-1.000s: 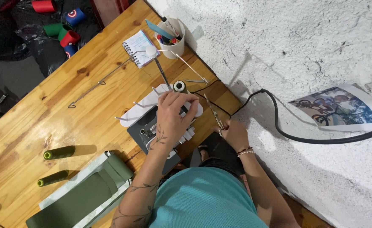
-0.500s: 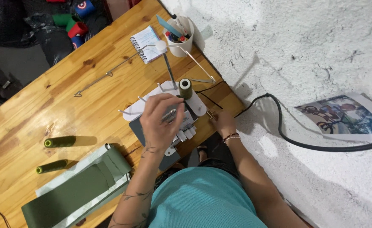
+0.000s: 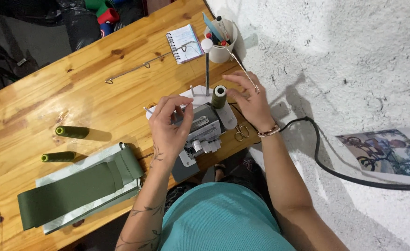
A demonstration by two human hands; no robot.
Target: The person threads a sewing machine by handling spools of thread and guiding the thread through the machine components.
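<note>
Your left hand point(image 3: 168, 122) rests curled on the grey sewing machine point(image 3: 200, 132) at the table's near edge; your right hand point(image 3: 251, 100), fingers spread and holding nothing, hovers beside the green thread cone point(image 3: 219, 96) on it.

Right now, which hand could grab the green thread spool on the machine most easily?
The right hand, probably. Its open fingers are right beside the upright green spool on the sewing machine. The left hand rests over the machine's other side, farther from it.

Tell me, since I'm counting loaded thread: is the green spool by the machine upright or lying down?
Upright: the green spool stands on end atop the machine, its round top facing up.
</note>
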